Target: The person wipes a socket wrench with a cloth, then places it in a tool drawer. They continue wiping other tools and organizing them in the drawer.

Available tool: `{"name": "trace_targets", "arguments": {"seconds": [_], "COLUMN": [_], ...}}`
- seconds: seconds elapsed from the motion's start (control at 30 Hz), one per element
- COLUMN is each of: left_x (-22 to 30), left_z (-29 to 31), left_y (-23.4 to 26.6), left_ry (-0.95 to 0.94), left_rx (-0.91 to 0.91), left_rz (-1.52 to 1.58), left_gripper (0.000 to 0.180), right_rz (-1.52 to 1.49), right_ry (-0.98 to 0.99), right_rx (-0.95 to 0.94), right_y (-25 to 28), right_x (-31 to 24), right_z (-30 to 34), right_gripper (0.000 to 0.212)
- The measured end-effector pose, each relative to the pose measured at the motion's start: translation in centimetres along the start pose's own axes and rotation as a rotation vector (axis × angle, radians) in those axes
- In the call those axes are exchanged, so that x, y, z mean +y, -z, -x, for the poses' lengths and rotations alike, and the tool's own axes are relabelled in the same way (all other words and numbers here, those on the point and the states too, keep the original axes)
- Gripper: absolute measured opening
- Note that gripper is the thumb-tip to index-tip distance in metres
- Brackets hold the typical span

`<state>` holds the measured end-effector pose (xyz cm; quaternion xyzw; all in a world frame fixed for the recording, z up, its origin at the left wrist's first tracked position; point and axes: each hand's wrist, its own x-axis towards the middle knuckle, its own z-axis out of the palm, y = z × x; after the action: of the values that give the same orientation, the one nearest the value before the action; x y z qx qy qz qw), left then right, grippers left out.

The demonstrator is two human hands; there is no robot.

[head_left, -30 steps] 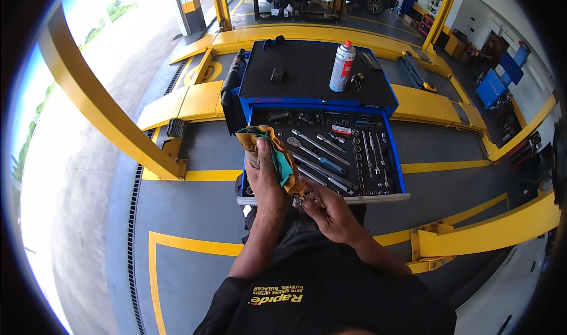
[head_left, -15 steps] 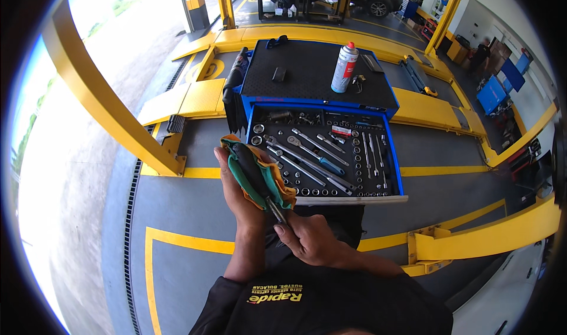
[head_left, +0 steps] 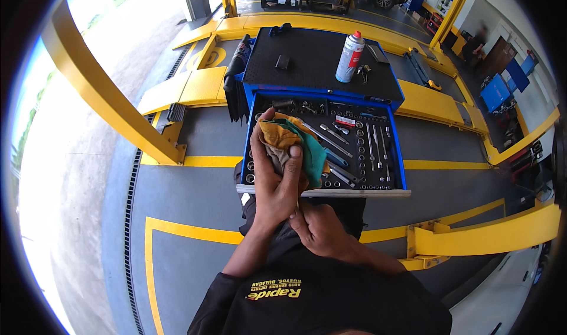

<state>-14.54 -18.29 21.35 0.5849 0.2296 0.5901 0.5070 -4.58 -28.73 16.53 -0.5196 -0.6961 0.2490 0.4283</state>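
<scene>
In front of the open drawer, my left hand [head_left: 275, 194] is closed round a crumpled green and yellow-orange rag [head_left: 315, 158], thumb pressed on its near face. The black-handled tool with a metal shaft, seen inside the rag a moment ago, is now covered. Just below, my right hand [head_left: 325, 233] has its fingers curled and thumb tip close under the left wrist, where the shaft was; the shaft itself is hidden. Beneath the rag, the drawer [head_left: 331, 192] holds sockets, extension bars [head_left: 334, 133] and ratchet handles in black inserts.
A blue tool chest with a black top [head_left: 307, 75] carries a spray can [head_left: 349, 57], a small black block [head_left: 283, 62] and dark glasses [head_left: 280, 29]. Yellow lift ramps [head_left: 425, 111] run behind it. A yellow lift arm [head_left: 490, 231] reaches in from the right. A person [head_left: 474, 44] stands far right.
Both hands have shifted right, the left also farther forward over the drawer. My left hand has turned over, so the rag now covers the tool's black handle and the shaft is out of sight.
</scene>
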Motion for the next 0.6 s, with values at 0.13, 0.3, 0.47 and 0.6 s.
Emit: {"name": "trace_targets", "arguments": {"seconds": [0.13, 0.3, 0.47, 0.6], "left_x": [0.3, -2.5, -3.7, -3.5], "left_z": [0.3, -2.2, -4.0, -3.6], "left_y": [0.8, 5.9, 9.8, 7.1], "left_ry": [-0.022, 0.086, 0.245, 0.242], "left_rx": [0.224, 0.363, 0.437, 0.261], "left_rz": [-0.117, -0.084, 0.117, 0.623], "left_gripper": [0.038, 0.05, 0.05, 0.055], "right_rz": [0.019, -0.102, -0.509, -0.582], "right_ry": [0.0, -0.111, -0.225, -0.33], "right_rx": [-0.045, -0.242, -0.272, -0.224], "right_y": [0.0, 0.2, 0.2, 1.0], "right_x": [-1.5, -1.8, -1.3, -0.3], "right_z": [-0.6, 1.1, 1.2, -0.1], "right_gripper": [0.03, 0.033, 0.049, 0.057]}}
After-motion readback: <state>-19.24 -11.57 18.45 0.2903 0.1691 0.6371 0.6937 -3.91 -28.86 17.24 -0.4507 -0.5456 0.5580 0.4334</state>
